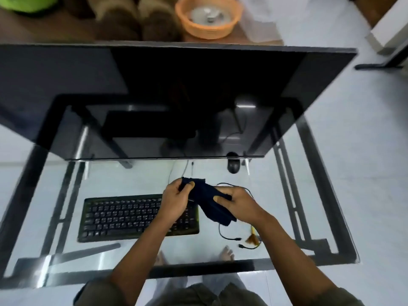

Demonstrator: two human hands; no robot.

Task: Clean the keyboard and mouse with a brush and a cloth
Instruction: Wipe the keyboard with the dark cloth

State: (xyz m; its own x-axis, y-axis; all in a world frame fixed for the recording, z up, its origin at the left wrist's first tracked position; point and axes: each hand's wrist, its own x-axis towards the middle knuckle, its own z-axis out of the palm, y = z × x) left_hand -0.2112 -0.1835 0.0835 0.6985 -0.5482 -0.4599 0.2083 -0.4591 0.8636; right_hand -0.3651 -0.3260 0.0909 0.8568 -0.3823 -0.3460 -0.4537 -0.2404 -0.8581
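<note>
Both hands hold a dark navy cloth (208, 204) above the glass desk. My left hand (175, 200) pinches its far corner and my right hand (239, 203) grips its nearer side. Under my left hand lies a black keyboard (123, 217), its right end partly hidden by my forearm. A black mouse (233, 164) rests farther back, just below the monitor's lower edge. A small brush with a yellow handle and brown bristles (252, 237) lies on the glass beside my right forearm.
A large dark monitor (167, 96) fills the back of the glass desk (287, 250). A loose black cable (229, 236) curls right of the keyboard. An orange basket (207, 29) stands behind the monitor. My feet show through the glass.
</note>
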